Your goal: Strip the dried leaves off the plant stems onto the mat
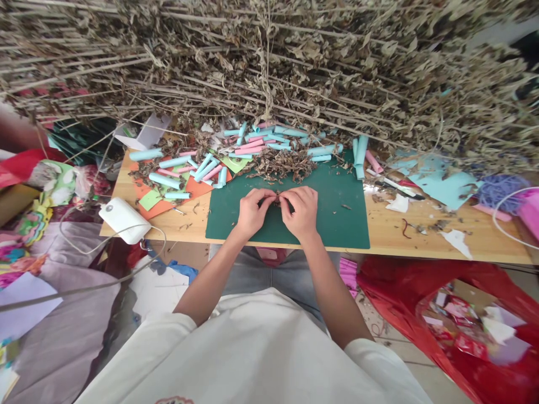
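Over the green cutting mat (337, 219), my left hand (254, 211) and my right hand (301, 210) meet with fingertips pinched together. Between them is a small bit of dried leaf (277, 197), mostly covered by the fingers. Just beyond the hands lies a loose pile of crumbled dried leaves (283, 164). Blue paper tubes (325, 150) and pink paper tubes (249, 147) are heaped behind and to the left of that pile, some with dark filling at their ends.
A large bundle of dried stalks (269, 67) spans the far side. At the table's left corner sits a white device (124, 220) with a cable. Torn blue paper (446, 177) and purple yarn (503, 192) lie right. A red plastic bag (391, 286) of scraps stands below the right edge.
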### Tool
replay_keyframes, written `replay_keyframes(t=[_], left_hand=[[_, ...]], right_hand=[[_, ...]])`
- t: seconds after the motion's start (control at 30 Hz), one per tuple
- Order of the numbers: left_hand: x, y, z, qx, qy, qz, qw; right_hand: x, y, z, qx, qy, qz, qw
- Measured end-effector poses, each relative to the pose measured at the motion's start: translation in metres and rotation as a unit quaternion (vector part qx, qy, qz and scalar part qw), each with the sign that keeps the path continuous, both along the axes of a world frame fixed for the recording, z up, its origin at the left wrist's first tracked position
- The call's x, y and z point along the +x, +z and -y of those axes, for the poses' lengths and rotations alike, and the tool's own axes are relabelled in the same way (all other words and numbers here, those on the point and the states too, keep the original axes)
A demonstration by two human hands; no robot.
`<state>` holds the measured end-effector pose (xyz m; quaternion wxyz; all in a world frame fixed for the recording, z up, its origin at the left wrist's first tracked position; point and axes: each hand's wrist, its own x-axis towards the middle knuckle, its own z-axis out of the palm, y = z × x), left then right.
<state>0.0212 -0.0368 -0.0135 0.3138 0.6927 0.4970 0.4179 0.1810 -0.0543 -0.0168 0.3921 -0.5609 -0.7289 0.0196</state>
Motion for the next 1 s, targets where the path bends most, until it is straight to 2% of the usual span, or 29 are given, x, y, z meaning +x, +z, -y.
replay_keyframes(t=[0.13, 0.23, 0.33, 0.43, 0.53, 0.7, 0.83, 1.0], left_hand=[[0.000, 0.003, -0.002, 0.012, 0.007, -0.007, 1.000], [0.001, 0.003, -0.001, 0.045, -0.013, -0.021, 0.999], [0.002, 0.005, 0.001, 0.066, -0.030, -0.036, 0.997], [0.003, 0.010, -0.002, 0.078, -0.018, -0.066, 0.995], [0.005, 0.017, -0.017, 0.107, -0.006, -0.124, 0.986], [0.013, 0.025, -0.057, 0.143, -0.042, -0.222, 0.964], [0.016, 0.032, -0.080, 0.135, -0.050, -0.227, 0.963], [0.005, 0.041, -0.093, 0.132, -0.044, -0.207, 0.968]], right_hand=[[0.001, -0.001, 0.000, 0.015, -0.031, -0.007, 0.999], [0.000, -0.002, -0.001, 0.021, -0.040, -0.003, 0.999], [0.001, -0.004, -0.002, 0.015, -0.048, -0.010, 0.999], [0.001, -0.005, -0.002, -0.001, -0.060, -0.032, 0.998], [0.001, -0.004, -0.002, -0.007, -0.069, -0.046, 0.996], [0.000, -0.001, -0.001, 0.013, -0.084, -0.046, 0.995], [0.001, -0.001, -0.001, 0.006, -0.082, -0.053, 0.995], [0.001, -0.003, -0.002, 0.012, -0.085, -0.062, 0.994]])
